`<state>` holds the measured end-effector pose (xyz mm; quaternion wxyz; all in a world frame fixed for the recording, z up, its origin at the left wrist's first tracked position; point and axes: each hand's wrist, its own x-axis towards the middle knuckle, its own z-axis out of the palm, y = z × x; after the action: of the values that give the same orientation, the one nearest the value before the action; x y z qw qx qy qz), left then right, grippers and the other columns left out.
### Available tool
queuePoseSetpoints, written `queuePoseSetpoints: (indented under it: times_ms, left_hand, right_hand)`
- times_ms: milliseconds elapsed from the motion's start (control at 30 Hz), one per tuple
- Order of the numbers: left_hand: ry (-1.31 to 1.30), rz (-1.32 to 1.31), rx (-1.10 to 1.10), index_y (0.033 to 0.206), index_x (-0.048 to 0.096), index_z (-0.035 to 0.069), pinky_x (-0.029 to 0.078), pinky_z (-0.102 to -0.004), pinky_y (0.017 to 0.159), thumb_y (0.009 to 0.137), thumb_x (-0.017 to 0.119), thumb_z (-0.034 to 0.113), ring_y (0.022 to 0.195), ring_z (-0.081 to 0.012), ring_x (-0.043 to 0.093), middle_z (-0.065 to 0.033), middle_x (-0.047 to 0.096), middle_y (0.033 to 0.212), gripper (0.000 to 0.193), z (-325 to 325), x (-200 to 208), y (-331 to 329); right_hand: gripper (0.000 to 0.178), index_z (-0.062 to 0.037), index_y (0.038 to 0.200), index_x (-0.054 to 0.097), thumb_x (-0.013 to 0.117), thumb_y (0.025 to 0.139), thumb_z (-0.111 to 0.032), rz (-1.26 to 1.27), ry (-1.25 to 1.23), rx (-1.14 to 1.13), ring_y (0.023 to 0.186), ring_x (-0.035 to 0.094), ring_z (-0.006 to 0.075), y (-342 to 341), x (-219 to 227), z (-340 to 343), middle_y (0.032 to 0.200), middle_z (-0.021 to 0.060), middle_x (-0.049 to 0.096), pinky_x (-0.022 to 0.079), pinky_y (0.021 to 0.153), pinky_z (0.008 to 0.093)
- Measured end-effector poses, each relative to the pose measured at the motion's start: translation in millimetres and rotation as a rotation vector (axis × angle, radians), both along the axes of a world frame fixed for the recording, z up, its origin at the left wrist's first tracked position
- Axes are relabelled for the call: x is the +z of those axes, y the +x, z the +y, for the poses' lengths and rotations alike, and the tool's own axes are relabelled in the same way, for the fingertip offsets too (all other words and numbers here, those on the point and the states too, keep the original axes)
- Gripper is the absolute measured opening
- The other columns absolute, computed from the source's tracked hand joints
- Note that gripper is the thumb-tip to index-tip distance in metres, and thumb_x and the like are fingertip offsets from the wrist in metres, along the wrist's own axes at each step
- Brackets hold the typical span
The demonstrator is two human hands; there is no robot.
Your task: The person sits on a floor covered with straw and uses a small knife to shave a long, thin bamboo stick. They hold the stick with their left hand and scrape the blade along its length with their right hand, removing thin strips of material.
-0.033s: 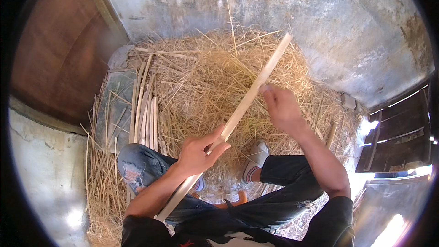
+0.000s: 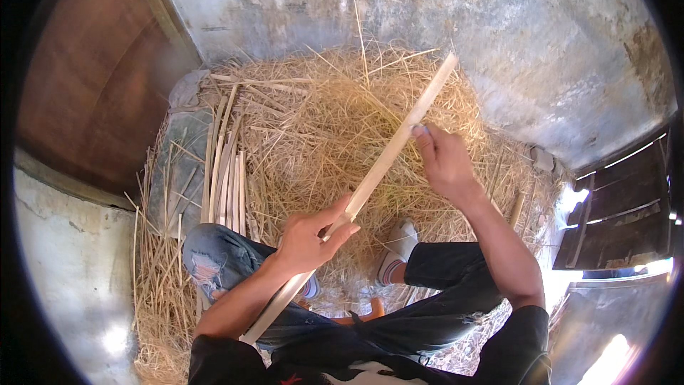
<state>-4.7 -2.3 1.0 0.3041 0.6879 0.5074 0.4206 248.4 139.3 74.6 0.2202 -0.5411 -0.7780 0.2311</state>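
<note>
Slanting straight through the clamped left grip (image 2: 305, 239), a long, flat, pale-tan strip (image 2: 381, 165) meets, farther up, the right grip (image 2: 449, 162), whose closure I cannot tell.

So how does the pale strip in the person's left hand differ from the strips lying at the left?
The held strip is a single piece; the left-side strips lie as a group. The held strip slants strongly, its top leaning right; the left-side strips run more upright in view. The left hand grips the held strip; no hand touches the left-side strips. Both are long and narrow.
</note>
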Motion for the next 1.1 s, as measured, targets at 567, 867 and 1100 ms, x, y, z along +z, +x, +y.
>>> queuePoseSetpoints:
  times_ms: [567,867,1100]
  left_hand:
    - [-0.069,-0.013,0.003,0.137,0.061,-0.001,0.042,-0.0241,0.053,0.090,0.080,0.015,0.061,-0.0037,0.047,-0.0057,0.065,0.071,0.054,6,12,-1]
    - [-0.103,0.006,0.031,0.136,0.063,0.002,0.048,-0.0309,0.053,0.088,0.081,0.024,0.053,-0.0178,0.060,-0.0135,0.068,0.072,0.055,10,19,-1]
    - [-0.091,0.044,0.036,0.138,0.061,0.002,0.045,-0.0290,0.053,0.088,0.081,0.022,0.054,-0.0135,0.054,-0.0144,0.064,0.070,0.057,9,18,-4]
  right_hand:
    - [0.031,-0.0052,0.099,0.063,0.052,0.104,-0.033,-0.084,0.045,0.168,0.060,0.063,0.0436,-35,-30,-50,0.065,0.0207,0.062,0.049,0.055,0.0526]
    - [0.033,-0.0069,0.101,0.062,0.049,0.105,-0.036,-0.017,0.007,0.174,0.061,0.064,0.0453,-37,-28,-47,0.065,0.0221,0.063,0.050,0.056,0.0559]
    - [0.030,-0.0078,0.109,0.060,0.052,0.103,-0.036,-0.044,-0.057,0.153,0.066,0.066,0.0438,-35,-14,-31,0.069,0.0209,0.065,0.052,0.058,0.0548]
